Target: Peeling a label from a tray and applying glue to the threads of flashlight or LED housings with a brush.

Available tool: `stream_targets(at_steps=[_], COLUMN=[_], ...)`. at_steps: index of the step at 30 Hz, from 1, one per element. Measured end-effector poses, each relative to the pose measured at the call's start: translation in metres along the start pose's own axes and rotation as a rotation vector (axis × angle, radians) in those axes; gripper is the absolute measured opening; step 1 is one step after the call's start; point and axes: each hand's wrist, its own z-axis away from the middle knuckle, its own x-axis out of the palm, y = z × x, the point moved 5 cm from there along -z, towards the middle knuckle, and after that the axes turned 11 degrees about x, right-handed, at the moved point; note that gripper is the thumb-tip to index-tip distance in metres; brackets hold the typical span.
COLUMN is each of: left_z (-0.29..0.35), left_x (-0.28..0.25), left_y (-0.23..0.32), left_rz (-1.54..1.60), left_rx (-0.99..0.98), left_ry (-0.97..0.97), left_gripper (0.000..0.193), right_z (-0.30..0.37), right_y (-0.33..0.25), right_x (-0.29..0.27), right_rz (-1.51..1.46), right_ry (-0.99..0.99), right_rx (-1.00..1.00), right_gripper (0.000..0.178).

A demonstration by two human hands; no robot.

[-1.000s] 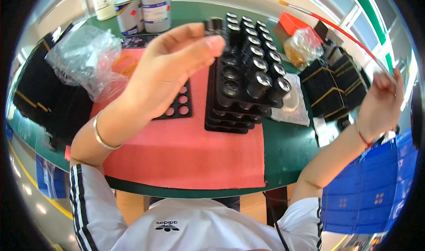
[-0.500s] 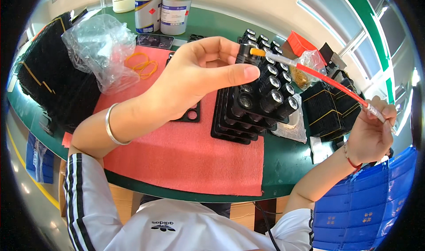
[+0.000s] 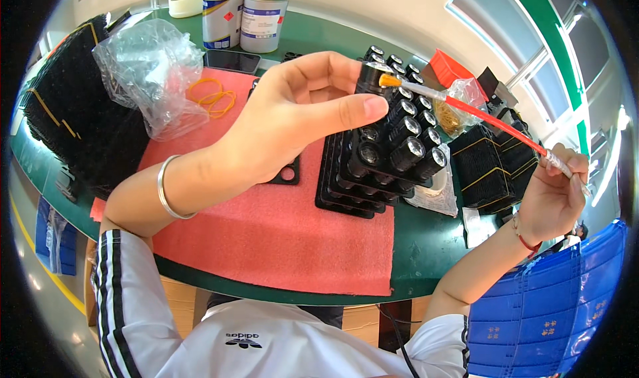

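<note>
Left hand (image 3: 293,121) fingers grip small black cylindrical part (image 3: 370,81) above bench centre; right hand (image 3: 551,195) pinches long red-handled brush (image 3: 489,119), bristles touching it. Brushing step; next needs steady rotation

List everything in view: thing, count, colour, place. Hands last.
black cylindrical part: one, black, pinched in left hand fingers
brush: one, red handle, orange bristles touching the part
tray of black cylinders: one stack, black, table centre-right
foam mat: one, red, on the green table
plastic bag: one, clear, crumpled, mat's far left
rubber bands: a few, yellow-orange, on mat
tin cans: two, white-blue, far edge
phone: one, dark, before cans
crate: one, blue, lower right
left hand: holds the part
right hand: holds brush end
</note>
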Motion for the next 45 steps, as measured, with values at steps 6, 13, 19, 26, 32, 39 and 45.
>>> stream_targets(at_steps=[6, 13, 19, 26, 32, 39, 45], left_z=[0.003, 0.003, -0.013, -0.035, -0.025, -0.011, -0.009], left_x=[0.004, 0.005, -0.008, -0.069, -0.125, -0.141, -0.142], left_y=[0.003, 0.005, 0.024, 0.026, -0.049, -0.085, -0.089], left_rz=[-0.059, -0.098, -0.310, -1.392, -1.476, -1.514, -1.560], left_rx=[0.017, 0.054, 0.080, 0.000, -0.237, -0.268, -0.319], left_ry=[-0.087, -0.141, -0.132, -0.319, -0.297, -0.221, -0.199], left_gripper=[0.027, 0.034, 0.032, 0.031, 0.037, 0.033, 0.032], right_z=[-0.001, -0.002, -0.002, 0.005, 0.010, 0.011, 0.014], right_y=[-0.001, -0.001, 0.000, -0.020, -0.032, -0.032, -0.036], right_x=[0.000, -0.003, -0.027, -0.047, -0.052, -0.047, -0.056], right_rz=[-0.010, -0.059, -0.222, -0.170, -0.091, -0.010, 0.056], right_ry=[0.013, 0.049, 0.183, 0.255, 0.312, 0.311, 0.279], right_rx=[-0.003, 0.006, 0.001, -0.152, -0.222, -0.251, -0.327], right_gripper=[0.015, 0.015, 0.015, 0.018, 0.023, 0.025, 0.033])
